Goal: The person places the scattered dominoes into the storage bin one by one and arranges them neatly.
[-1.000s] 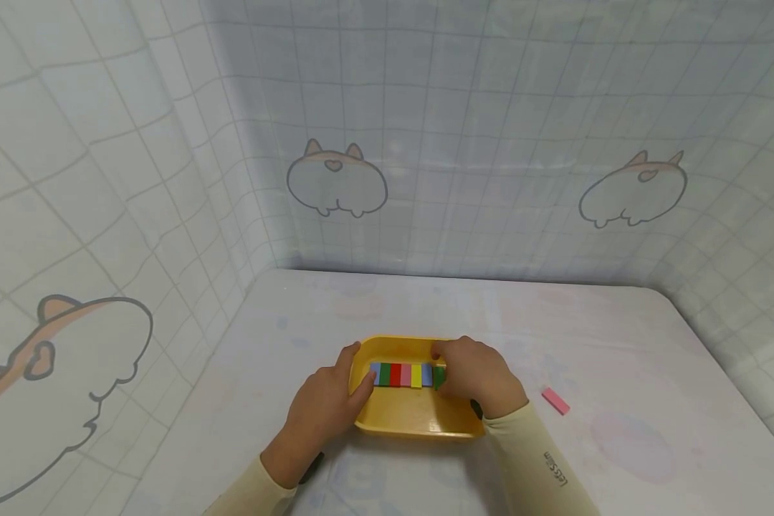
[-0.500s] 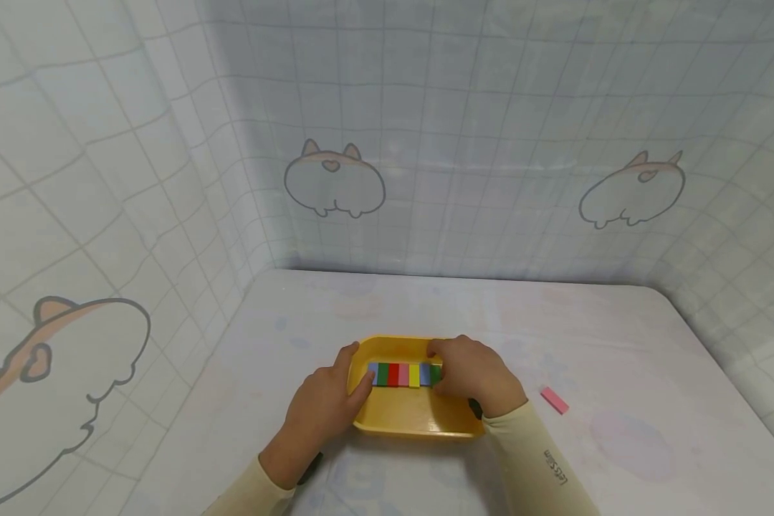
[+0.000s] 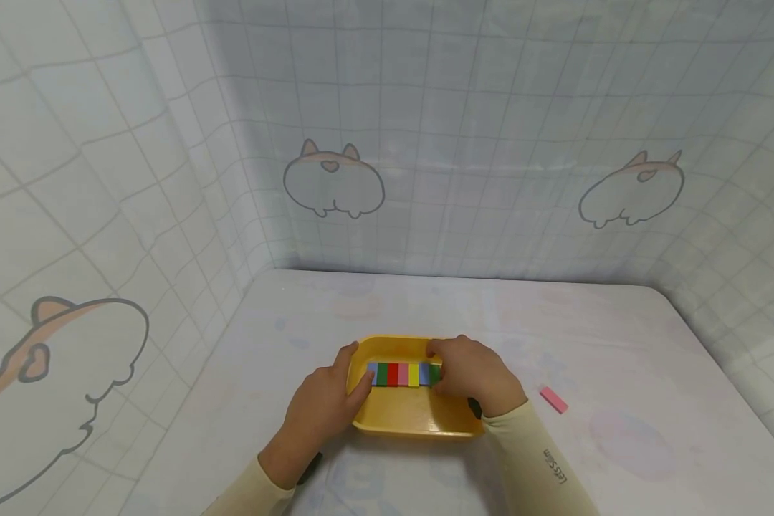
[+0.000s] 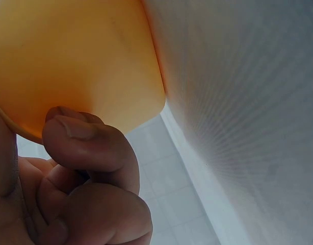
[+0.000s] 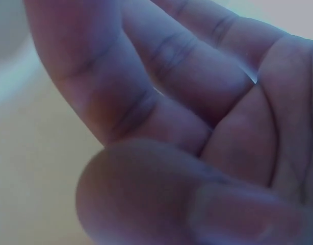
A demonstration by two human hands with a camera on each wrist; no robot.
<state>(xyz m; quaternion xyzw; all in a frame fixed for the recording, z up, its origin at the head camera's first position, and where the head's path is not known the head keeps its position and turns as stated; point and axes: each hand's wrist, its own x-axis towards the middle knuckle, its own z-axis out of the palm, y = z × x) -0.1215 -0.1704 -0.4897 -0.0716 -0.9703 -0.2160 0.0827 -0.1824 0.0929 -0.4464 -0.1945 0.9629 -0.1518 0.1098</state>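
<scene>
In the head view a yellow tray stands on the table, holding a side-by-side row of thin coloured blocks. My left hand grips the tray's left wall, thumb inside and fingers outside; in the left wrist view curled fingers lie against the tray's outer wall. Over the tray's right side, my right hand pinches a green block at the row's right end, index finger at its far end and thumb near the close end. The right wrist view shows bent fingers but no block.
One pink block lies on the table right of the tray. The pale table covering reaches a gridded cloth hung behind and along the sides. Dark wrist gear shows under the left wrist.
The green block has shifted slightly left and now sits flush against the blue one. My right hand moved a little left with it; the left hand keeps its hold on the tray.
</scene>
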